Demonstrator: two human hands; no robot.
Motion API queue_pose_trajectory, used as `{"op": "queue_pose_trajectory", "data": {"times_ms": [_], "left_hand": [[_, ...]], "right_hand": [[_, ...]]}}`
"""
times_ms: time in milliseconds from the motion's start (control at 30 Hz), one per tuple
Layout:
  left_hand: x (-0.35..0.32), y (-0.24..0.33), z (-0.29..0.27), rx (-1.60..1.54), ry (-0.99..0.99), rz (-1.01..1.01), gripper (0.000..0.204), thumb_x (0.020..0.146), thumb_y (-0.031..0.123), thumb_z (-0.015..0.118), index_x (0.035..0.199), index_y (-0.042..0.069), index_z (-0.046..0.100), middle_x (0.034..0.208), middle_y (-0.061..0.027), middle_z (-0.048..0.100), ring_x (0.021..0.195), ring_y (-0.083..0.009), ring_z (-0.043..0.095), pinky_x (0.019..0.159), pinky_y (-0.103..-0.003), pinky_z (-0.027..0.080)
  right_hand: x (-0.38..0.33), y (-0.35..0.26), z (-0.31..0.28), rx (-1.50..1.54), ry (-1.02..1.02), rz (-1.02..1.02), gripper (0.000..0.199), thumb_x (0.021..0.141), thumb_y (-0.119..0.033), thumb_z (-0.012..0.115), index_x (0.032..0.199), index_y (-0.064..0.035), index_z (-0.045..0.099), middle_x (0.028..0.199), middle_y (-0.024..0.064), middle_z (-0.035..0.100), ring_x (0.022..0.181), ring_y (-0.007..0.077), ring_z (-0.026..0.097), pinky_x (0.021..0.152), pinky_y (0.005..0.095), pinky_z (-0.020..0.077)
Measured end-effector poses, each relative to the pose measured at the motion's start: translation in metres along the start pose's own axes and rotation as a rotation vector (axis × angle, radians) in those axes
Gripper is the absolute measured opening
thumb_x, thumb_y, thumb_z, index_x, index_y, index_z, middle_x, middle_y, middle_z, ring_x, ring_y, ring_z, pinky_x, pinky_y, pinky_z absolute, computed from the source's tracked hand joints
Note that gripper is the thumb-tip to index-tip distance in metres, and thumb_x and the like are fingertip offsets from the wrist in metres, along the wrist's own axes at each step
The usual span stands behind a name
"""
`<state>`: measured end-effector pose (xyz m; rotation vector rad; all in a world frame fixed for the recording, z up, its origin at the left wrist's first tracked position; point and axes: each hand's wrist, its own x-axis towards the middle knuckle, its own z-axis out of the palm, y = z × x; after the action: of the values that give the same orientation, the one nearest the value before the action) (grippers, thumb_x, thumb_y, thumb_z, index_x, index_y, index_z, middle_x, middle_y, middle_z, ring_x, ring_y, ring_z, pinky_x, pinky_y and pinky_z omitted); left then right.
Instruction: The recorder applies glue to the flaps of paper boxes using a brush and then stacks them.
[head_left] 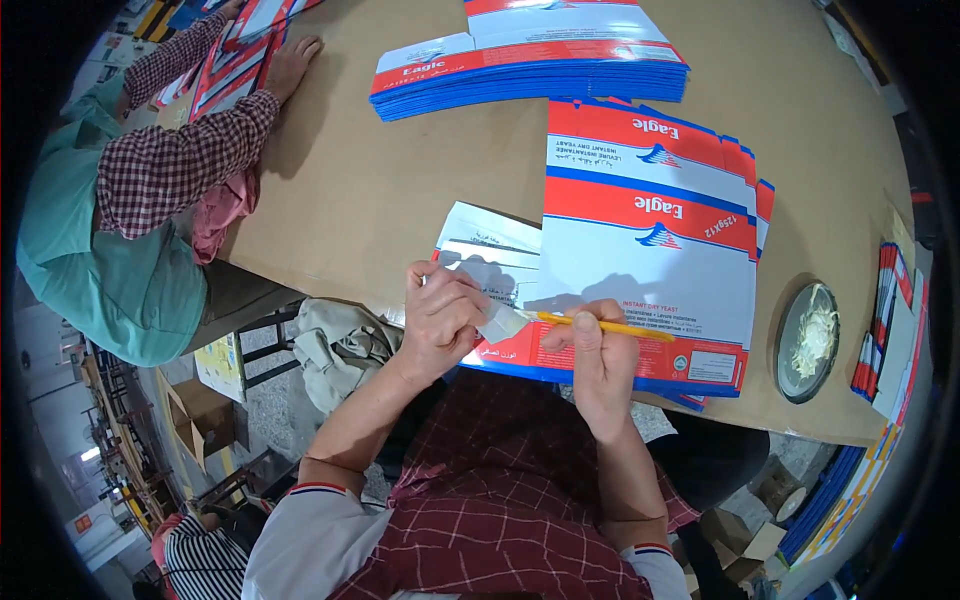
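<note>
**Brush on carton flaps at a wide brown surface**

A broad tan surface (400,170) fills the upper and middle frame, its near edge curving across the lower centre. At centre right lies a fanned pile of flat cartons (650,250), red, white and blue, staggered so their edges show. The left hand (440,320) presses with bent fingers on the pile's lower left corner, holding nothing. The right hand (598,365) is closed around a yellow-handled brush (560,322), whose pale bristles rest on the carton edge just beside the left hand's fingers.

At the top centre sits a second stack of flat cartons (530,65). At the right edge of the surface, a round dish (806,342) holds whitish paste, and more cartons (885,330) stand on edge further right.

In the upper left a co-worker's hand (292,62) rests on other cartons, the sleeve checked. Below the surface, lower left, are a crumpled grey cloth (340,345), an open cardboard box (200,410) and a concrete floor (270,400).
</note>
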<state>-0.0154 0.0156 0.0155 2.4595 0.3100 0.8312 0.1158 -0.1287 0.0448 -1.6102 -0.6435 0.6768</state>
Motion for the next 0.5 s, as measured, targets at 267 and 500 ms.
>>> {"op": "queue_pose_trajectory", "data": {"times_ms": [267, 500], "left_hand": [[0.001, -0.002, 0.001, -0.069, 0.017, -0.050, 0.027, 0.055, -0.010, 0.055, 0.074, 0.010, 0.054, 0.077, -0.0010, 0.058, 0.079, -0.0201, 0.056, 0.081, -0.038, 0.033], [0.020, 0.038, -0.009, 0.151, -0.225, -0.008, 0.022, 0.074, 0.011, 0.062, 0.095, 0.005, 0.061, 0.094, -0.0072, 0.057, 0.092, -0.0238, 0.054, 0.080, -0.038, 0.039]], "right_hand": [[0.000, 0.020, -0.010, 0.426, 0.200, 0.031, 0.043, 0.095, -0.034, 0.033, 0.078, 0.0002, 0.053, 0.055, 0.0070, 0.055, 0.054, 0.0132, 0.055, 0.063, 0.0246, 0.0447], [0.006, 0.012, -0.004, 0.772, 0.327, 0.023, 0.033, 0.095, -0.035, 0.035, 0.093, -0.0036, 0.046, 0.060, 0.0092, 0.057, 0.057, 0.0147, 0.055, 0.059, 0.0277, 0.0460]]}}
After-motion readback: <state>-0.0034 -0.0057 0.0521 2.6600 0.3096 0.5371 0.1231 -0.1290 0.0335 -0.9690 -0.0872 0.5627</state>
